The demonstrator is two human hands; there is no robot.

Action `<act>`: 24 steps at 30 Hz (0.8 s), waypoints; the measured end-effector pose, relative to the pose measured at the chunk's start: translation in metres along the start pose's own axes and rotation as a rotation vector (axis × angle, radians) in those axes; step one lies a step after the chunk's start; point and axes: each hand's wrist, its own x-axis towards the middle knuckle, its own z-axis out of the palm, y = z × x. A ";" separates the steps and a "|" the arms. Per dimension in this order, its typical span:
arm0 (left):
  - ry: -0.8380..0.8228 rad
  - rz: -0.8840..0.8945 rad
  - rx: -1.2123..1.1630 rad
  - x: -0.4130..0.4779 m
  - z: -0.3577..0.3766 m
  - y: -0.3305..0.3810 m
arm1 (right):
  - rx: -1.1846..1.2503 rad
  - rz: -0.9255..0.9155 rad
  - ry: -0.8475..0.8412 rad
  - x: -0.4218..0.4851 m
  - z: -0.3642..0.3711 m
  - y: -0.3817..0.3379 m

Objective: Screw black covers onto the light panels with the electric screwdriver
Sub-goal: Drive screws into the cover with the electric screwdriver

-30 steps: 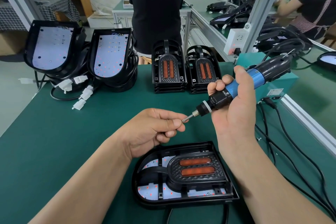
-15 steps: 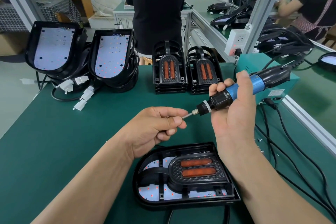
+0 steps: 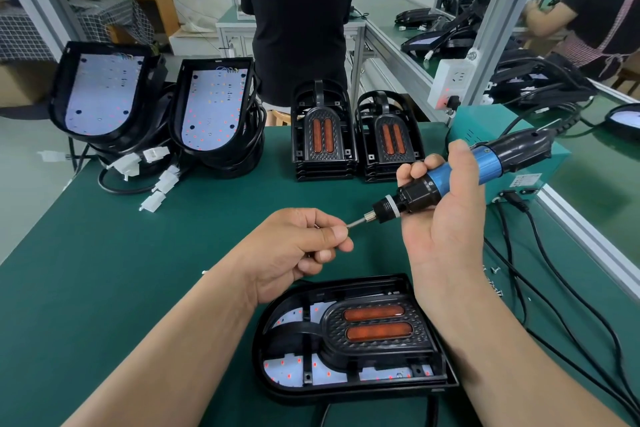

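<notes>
My right hand (image 3: 441, 218) grips the blue and black electric screwdriver (image 3: 460, 173), held above the table with its bit pointing left. My left hand (image 3: 298, 246) pinches something small at the bit's tip; the thing itself is hidden by my fingertips. Below both hands a light panel (image 3: 294, 374) lies flat near the table's front edge, with a black cover (image 3: 377, 336) with two orange lenses seated on it.
Two stacks of bare light panels (image 3: 104, 94) (image 3: 214, 107) with cables and white connectors stand at the back left. Two stacks of black covers (image 3: 323, 135) (image 3: 389, 139) stand behind the hands. A teal power box (image 3: 474, 128) and black cables (image 3: 554, 281) occupy the right. People stand beyond the bench.
Both hands have shifted slightly; my left fingertips stay pinched at the screwdriver bit's tip. The panel and cover have not moved.
</notes>
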 end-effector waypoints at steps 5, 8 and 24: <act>0.008 -0.008 0.024 0.001 0.000 -0.002 | -0.009 -0.004 0.000 0.000 0.000 -0.001; -0.002 0.000 0.031 0.000 0.000 -0.002 | -0.018 -0.006 -0.002 0.000 0.000 -0.001; 0.000 0.057 0.067 0.000 0.003 -0.001 | 0.020 0.039 0.112 0.002 -0.001 0.001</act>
